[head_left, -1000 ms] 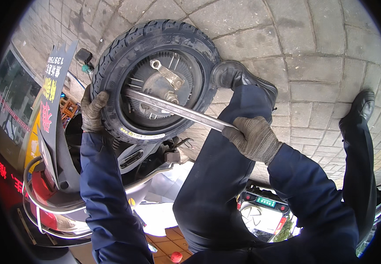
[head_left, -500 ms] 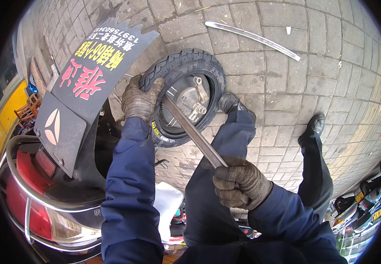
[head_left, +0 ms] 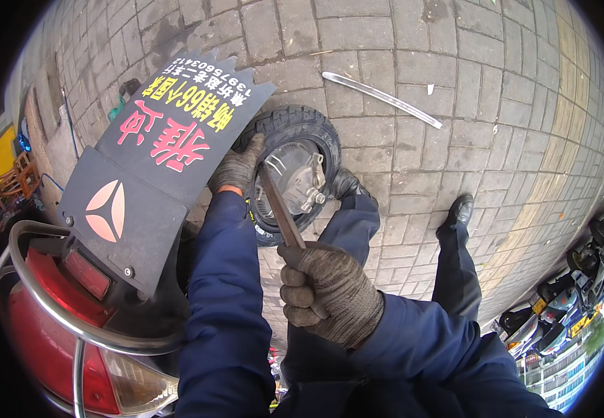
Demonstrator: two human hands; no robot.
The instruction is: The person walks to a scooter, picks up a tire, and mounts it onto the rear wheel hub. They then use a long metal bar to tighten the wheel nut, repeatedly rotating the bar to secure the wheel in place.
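1. So the ground here is gray paving [head_left: 357, 31], rectangular blocks with dark stains, and a yellowish band [head_left: 556, 191] is running down the right side.
2. The tire [head_left: 302, 120] is standing on that paving around its metal hub [head_left: 293, 177], just past a scooter's rear end. A black mudflap [head_left: 169, 143] is covering part of it from this angle.
3. The person's left hand [head_left: 239, 167], in a gray knit glove, is holding the tire by its left side, thumb showing near the rim.
4. The right hand [head_left: 333, 292], gloved too, is closing tightly around a flat metal bar [head_left: 282, 209]. The bar's far end is reaching the inner edge of the tire; can't tell how far it's tucked in.
5. One black shoe [head_left: 347, 184] is sitting right beside the tire, the other [head_left: 461, 209] is planted well off to the right.
6. A pale curved strip [head_left: 382, 102] is lying on the blocks beyond, with a white scrap [head_left: 430, 89] near it.
7. Around the edges: a chrome rail [head_left: 45, 301] is looping over a red tail light [head_left: 58, 348] lower left, a wooden stool [head_left: 17, 177] is standing behind, and parked scooters [head_left: 587, 258] are lining the far right.
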